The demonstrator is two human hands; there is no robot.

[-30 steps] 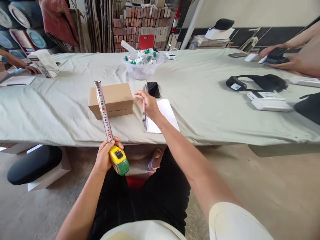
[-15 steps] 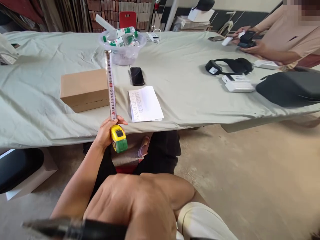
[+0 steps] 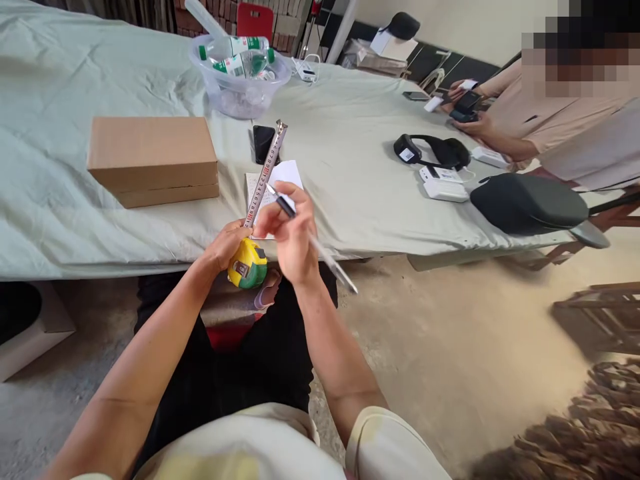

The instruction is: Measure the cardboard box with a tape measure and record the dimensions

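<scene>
My left hand (image 3: 231,244) is closed on a yellow and green tape measure (image 3: 247,264) at the table's front edge. Its extended blade (image 3: 264,177) slants away to the right, passing over the paper and the phone in my view. Beside it, my right hand (image 3: 296,233) grips a pen (image 3: 286,205) between thumb and fingers, tip pointing up and left. Partly hidden behind the right hand and blade lies a sheet of white paper (image 3: 286,175) with rows of writing. A black phone (image 3: 262,144) rests just beyond it. To the left sits a closed brown cardboard box (image 3: 155,150).
A clear plastic basin (image 3: 240,97) with several bottles stands at the back. On the right are a black headset (image 3: 435,152), a white device (image 3: 444,185) and a black case (image 3: 530,202). Across the table, a person's hands (image 3: 470,117) hold a dark device.
My right hand has come from near the camera to beside the tape measure, with the pen. The tape blade has swung rightward, away from the box. My view has also shifted.
</scene>
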